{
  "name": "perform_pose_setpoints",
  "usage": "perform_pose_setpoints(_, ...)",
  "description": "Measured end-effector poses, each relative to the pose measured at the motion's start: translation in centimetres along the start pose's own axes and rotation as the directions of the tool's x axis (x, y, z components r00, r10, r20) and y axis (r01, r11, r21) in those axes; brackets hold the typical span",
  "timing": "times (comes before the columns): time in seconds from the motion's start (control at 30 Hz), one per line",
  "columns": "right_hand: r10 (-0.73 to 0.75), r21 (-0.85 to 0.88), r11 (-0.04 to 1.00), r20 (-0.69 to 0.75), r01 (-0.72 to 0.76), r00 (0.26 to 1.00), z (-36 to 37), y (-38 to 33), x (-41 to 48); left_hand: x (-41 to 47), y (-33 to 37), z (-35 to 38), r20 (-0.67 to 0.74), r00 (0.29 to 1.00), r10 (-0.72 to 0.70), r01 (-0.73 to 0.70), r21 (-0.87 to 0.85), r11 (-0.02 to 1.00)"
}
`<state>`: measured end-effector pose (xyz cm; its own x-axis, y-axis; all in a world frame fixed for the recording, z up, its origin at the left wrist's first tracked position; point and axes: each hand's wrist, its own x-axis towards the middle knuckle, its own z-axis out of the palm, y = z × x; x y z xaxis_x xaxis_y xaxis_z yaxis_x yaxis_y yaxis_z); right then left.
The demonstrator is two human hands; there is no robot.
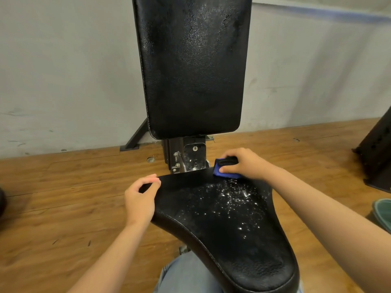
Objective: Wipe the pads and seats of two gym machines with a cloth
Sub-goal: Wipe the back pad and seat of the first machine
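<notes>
A black padded seat fills the lower middle, speckled with shiny wet droplets near its back. Above it stands the black back pad, upright and also damp-looking. My right hand grips a folded blue and black cloth and holds it against the seat's far right corner. My left hand grips the seat's far left edge, fingers curled over the rim with the thumb on top.
A metal bracket and post join seat and back pad. A dark frame leg runs to the grey wall. Wooden floor lies all around. Another dark machine base stands at right, a green shoe below it. My jeans show underneath.
</notes>
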<state>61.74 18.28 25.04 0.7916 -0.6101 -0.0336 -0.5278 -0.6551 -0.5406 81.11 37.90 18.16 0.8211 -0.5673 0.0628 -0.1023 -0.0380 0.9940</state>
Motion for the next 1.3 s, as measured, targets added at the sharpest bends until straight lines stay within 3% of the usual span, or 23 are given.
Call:
perform_pose_setpoints(0.13,0.034,-0.007,0.999,0.002,-0.034,0.999,-1.5,1.4,-1.0,0.0,-0.2,0.0,0.001,1.0,0.003,-0.003,0.005,1.0)
perform_pose_setpoints(0.33,0.27,-0.115,0.946,-0.239,-0.303,0.933,-2.9,5.1,-0.1,0.0,0.0,0.2,0.004,1.0,-0.005,0.005,0.01,1.0)
perform_pose_setpoints(0.43,0.214,-0.083,0.967,-0.265,-0.243,0.94,-1.9,4.5,-0.4,-0.1,0.0,0.2,0.0,1.0,-0.01,0.01,0.015,1.0)
perform_pose_setpoints(0.6,0.043,0.009,0.999,-0.127,-0.042,0.991,-1.3,3.1,-2.8,0.0,-0.1,-0.1,0.0,1.0,-0.022,0.022,0.02,1.0)
perform_pose_setpoints(0.73,0.105,0.064,0.993,-0.178,-0.094,0.978,-2.5,5.1,-3.9,0.0,-0.4,0.0,-0.001,1.0,-0.016,0.016,0.024,1.0)
perform_pose_setpoints(0.93,0.276,0.004,0.955,-0.384,-0.297,0.881,-2.6,8.1,-2.3,0.1,-0.1,0.0,0.0,0.999,-0.044,0.044,-0.01,0.999)
perform_pose_setpoints(1.2,0.084,0.111,0.992,-0.235,-0.059,0.968,-1.8,5.0,-6.1,0.0,-0.1,0.0,0.005,0.998,-0.058,0.058,-0.008,0.998)
perform_pose_setpoints(1.3,0.089,0.183,0.982,-0.267,-0.04,0.96,-1.8,5.8,-7.4,0.0,0.0,0.1,0.003,0.999,-0.054,0.054,-0.012,0.998)
